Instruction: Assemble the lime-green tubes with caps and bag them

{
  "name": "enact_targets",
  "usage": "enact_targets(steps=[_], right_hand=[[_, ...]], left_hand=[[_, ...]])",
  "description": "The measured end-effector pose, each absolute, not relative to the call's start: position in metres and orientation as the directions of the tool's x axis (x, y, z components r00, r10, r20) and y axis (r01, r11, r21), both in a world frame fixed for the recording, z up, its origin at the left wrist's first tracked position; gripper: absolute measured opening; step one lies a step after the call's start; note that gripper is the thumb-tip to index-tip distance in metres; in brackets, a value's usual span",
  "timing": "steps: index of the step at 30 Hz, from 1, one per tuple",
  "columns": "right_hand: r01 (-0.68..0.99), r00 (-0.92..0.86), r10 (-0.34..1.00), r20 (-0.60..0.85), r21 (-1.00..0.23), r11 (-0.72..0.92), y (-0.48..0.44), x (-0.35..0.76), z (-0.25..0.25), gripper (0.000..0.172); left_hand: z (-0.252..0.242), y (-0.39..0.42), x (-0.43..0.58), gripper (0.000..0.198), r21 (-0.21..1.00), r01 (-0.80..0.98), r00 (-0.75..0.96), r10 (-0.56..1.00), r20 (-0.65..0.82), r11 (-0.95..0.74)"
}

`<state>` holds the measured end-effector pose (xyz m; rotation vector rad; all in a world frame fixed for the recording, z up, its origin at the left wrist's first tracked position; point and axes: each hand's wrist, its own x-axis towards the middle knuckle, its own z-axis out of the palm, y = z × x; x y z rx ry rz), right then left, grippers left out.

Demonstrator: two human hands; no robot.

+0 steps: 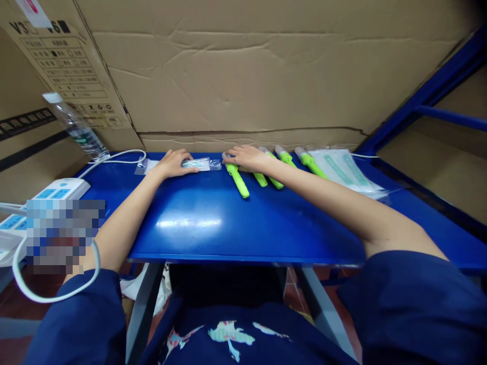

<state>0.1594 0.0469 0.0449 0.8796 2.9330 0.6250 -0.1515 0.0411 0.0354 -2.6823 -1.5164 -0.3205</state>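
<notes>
My left hand (175, 165) rests at the back of the blue table, its thumb and fingers curled around a narrow clear plastic packet (201, 164) with a pale label. To its right my right hand (246, 156) has its fingers closed over the clear-capped end of a lime-green stick (240, 185). Several similar sticks lie beside it, including one partly beneath my hand (261, 179) and another at the right of the row (314, 166). My right forearm covers part of them. What exactly the sticks are, I cannot tell.
A flat clear bag with green-striped contents (342, 170) lies at the right. On the left are a water bottle (81, 133), a white power strip (63, 191) and a looping white cable (23, 284). Cardboard (243, 81) walls the back of the blue table (243, 233).
</notes>
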Motion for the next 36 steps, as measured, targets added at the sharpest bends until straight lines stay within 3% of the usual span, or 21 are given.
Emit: enact_targets(steps=[6,13,19,28,36], right_hand=[[0.667,-0.745,0.602,0.288,0.339,0.663,0.02,0.183,0.061,0.038],[0.865,-0.492,0.696,0.523,0.207,0.457,-0.004,0.224,0.064,0.044],[0.927,-0.37,0.758,0.537,0.162,0.338,-0.011,0.242,0.039,0.045],[0.921,-0.372,0.745,0.554,0.125,0.368,-0.035,0.23,0.039,0.049],[0.814,-0.423,0.771,0.477,-0.174,0.555,-0.031,0.207,0.018,0.044]], left_hand=[[0.032,0.045,-0.151,0.062,0.081,0.828,0.529,0.821,0.214,-0.555],[0.037,0.033,-0.132,0.059,0.15,0.778,0.572,0.787,0.229,-0.609],[0.038,0.022,-0.115,0.06,0.117,0.738,0.625,0.739,0.25,-0.664],[0.039,0.013,-0.102,0.063,0.096,0.752,0.606,0.741,0.287,-0.652],[0.026,0.012,-0.089,0.06,0.025,0.691,0.678,0.661,0.321,-0.722]])
